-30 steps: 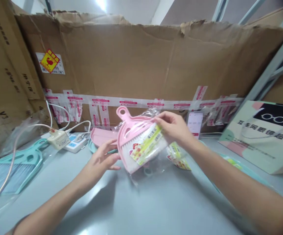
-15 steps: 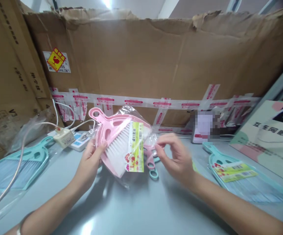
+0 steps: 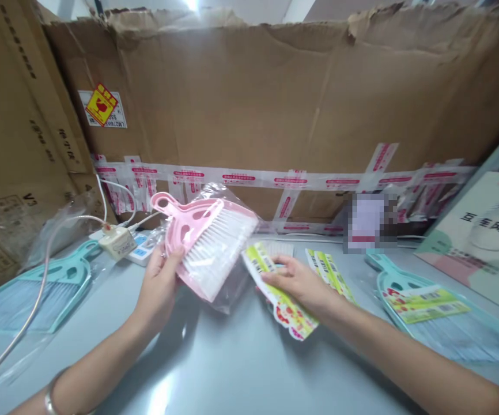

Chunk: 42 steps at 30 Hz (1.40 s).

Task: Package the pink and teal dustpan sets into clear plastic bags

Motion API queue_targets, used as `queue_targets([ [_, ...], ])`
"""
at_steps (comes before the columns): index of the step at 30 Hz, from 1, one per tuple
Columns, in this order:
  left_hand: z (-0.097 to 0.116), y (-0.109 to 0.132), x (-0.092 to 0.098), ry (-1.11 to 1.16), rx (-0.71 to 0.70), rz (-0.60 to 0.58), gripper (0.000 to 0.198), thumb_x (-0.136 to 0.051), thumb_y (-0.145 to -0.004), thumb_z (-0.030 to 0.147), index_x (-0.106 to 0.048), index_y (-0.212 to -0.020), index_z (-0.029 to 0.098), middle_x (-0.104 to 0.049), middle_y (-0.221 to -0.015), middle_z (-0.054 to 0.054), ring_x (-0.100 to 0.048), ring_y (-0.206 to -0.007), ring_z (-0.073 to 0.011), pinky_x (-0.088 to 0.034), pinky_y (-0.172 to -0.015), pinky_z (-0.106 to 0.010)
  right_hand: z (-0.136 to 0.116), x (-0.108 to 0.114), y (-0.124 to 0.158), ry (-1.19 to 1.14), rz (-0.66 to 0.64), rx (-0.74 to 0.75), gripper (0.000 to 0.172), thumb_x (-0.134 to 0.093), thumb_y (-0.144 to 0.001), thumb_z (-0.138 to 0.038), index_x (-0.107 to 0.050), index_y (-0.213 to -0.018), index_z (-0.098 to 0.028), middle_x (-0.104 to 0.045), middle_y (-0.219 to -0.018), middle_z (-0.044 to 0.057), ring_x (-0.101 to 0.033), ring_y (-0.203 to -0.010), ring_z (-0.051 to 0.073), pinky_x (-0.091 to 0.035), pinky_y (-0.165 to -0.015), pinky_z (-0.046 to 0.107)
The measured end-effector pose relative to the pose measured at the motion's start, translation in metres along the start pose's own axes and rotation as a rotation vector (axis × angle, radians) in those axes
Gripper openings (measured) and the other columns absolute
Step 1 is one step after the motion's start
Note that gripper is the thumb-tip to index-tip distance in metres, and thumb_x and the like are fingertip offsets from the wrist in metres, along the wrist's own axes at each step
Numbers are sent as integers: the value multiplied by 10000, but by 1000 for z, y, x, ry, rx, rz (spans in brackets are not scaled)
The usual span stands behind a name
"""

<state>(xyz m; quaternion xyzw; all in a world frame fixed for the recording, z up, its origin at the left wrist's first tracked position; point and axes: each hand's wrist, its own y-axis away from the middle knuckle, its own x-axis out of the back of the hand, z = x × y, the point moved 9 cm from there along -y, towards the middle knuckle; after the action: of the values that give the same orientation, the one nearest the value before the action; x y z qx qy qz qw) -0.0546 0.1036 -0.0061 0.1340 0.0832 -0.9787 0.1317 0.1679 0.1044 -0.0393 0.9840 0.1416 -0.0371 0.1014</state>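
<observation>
A pink dustpan (image 3: 178,227) with a white-bristled brush (image 3: 221,248) is tilted in a clear plastic bag. My left hand (image 3: 158,282) grips it at its left edge, thumb on the front. To its right, my right hand (image 3: 297,279) is closed on a printed green-and-white card (image 3: 290,314) with red pictures, apart from the bag. Behind that hand, white bristles (image 3: 280,249) partly show. Another green card (image 3: 329,271) lies on the table beyond my right wrist.
Bagged teal dustpan sets lie at the left (image 3: 59,282) and right (image 3: 422,305). A cable (image 3: 37,300) crosses the left one. A plug adapter (image 3: 117,242) sits on a power strip. Behind stands a large cardboard box (image 3: 241,104); a printed box (image 3: 487,242) is at right.
The printed card has come away from the front of the bagged dustpan and is now in my right hand. My left hand still holds the dustpan. The view has shifted slightly.
</observation>
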Motion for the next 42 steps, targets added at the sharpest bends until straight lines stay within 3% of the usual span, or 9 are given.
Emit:
queue_targets([
  [6,5,-11,14,22,-25,69,459,-690,-682,340,-561,-1101,203,-658,-896,-16,-623,-737,-150,-508,-599,-219,-13,156,20,399,611,113,274,-505,-751,-471,-525,-861,-220,-626,-650,22,-601,-567,196,-477,-539,337],
  [9,1,-6,7,31,4,41,488,-692,-679,353,-556,-1124,205,-666,-942,-29,-633,-786,-172,-521,-648,-250,-24,187,27,932,831,270,380,-542,-677,-561,-538,-779,-195,-625,-795,106,-584,-805,293,-451,-730,449],
  [12,-3,1,-1,57,50,8,493,-680,-697,352,-545,-1148,206,-661,-1024,-47,-633,-864,-193,-525,-680,-255,-51,151,51,1070,956,668,470,-583,-655,-579,-548,-877,-166,-587,-954,152,-525,-965,323,-393,-844,487],
  [14,-1,6,-6,89,44,-17,508,-673,-712,334,-519,-1182,215,-641,-1096,-52,-622,-927,-195,-525,-702,-242,-65,107,55,894,784,795,390,-596,-695,-524,-560,-886,-187,-596,-905,103,-553,-880,256,-426,-813,428],
  [18,2,16,-14,88,34,-87,630,-669,-715,336,-412,-1284,252,-627,-1127,-53,-630,-923,-195,-536,-671,-244,-48,18,20,295,207,409,318,-641,-720,-446,-587,-934,-217,-653,-924,56,-606,-799,182,-486,-687,318],
  [22,-5,28,-25,24,66,-229,659,-655,-739,361,-357,-1323,303,-593,-1195,-52,-613,-974,-195,-535,-700,-252,-18,-30,-3,-168,2,164,377,-735,-649,-363,-584,-960,-214,-682,-932,27,-631,-777,143,-502,-647,249],
  [31,-5,6,-3,60,132,-80,292,-665,-705,445,-640,-821,178,-638,-631,19,-553,-527,-96,-414,-461,-171,-9,-36,4,-313,-44,118,410,-761,-633,-334,-570,-969,-197,-697,-952,43,-660,-805,178,-537,-670,280],
  [37,-2,-1,7,101,81,36,263,-673,-691,377,-643,-846,166,-666,-677,9,-576,-544,-111,-455,-514,-202,-12,-29,13,-268,-24,130,446,-761,-618,-339,-551,-999,-240,-685,-1020,35,-652,-864,184,-526,-693,288],
  [42,11,-8,1,132,167,-85,291,-597,-739,320,-624,-972,147,-687,-931,-72,-649,-812,-199,-522,-647,-272,-16,-12,14,-219,-24,143,452,-734,-640,-350,-540,-1035,-246,-676,-1042,47,-650,-866,186,-517,-713,293],
])
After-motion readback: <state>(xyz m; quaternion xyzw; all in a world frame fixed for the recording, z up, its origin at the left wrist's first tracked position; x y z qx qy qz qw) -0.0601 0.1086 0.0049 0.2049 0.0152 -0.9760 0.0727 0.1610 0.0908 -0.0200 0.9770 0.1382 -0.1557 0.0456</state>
